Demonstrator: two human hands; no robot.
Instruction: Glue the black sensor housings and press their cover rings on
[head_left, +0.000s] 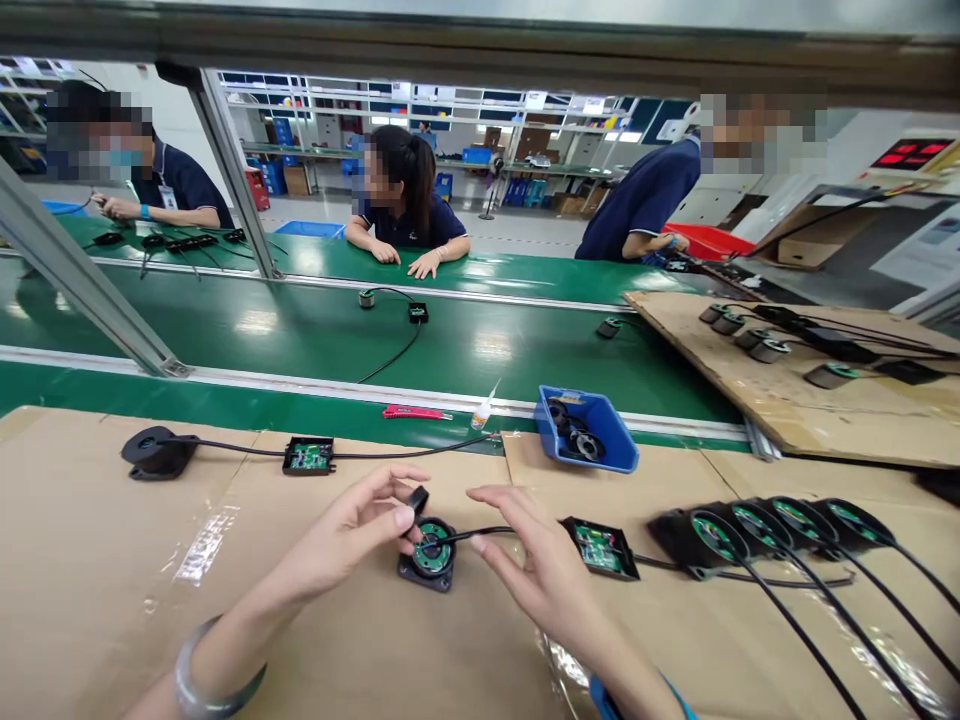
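Observation:
My left hand (367,530) pinches a small black ring (418,499) between thumb and fingers. Just below it, a round black housing (427,582) with a green circuit board inside lies on the cardboard. Its black cable (491,531) runs right, to an open black box with a green circuit board (601,548). My right hand (536,560) is over this cable, thumb and fingers apart, holding nothing; whether the thumb touches the cable I cannot tell.
At right stand several black housings with cables (716,535). A blue bin (589,458) of black rings, a small bottle (484,412) and a red cutter (412,412) are ahead. Another wired housing (159,452) lies left. Co-workers sit or stand beyond the green conveyor (315,330).

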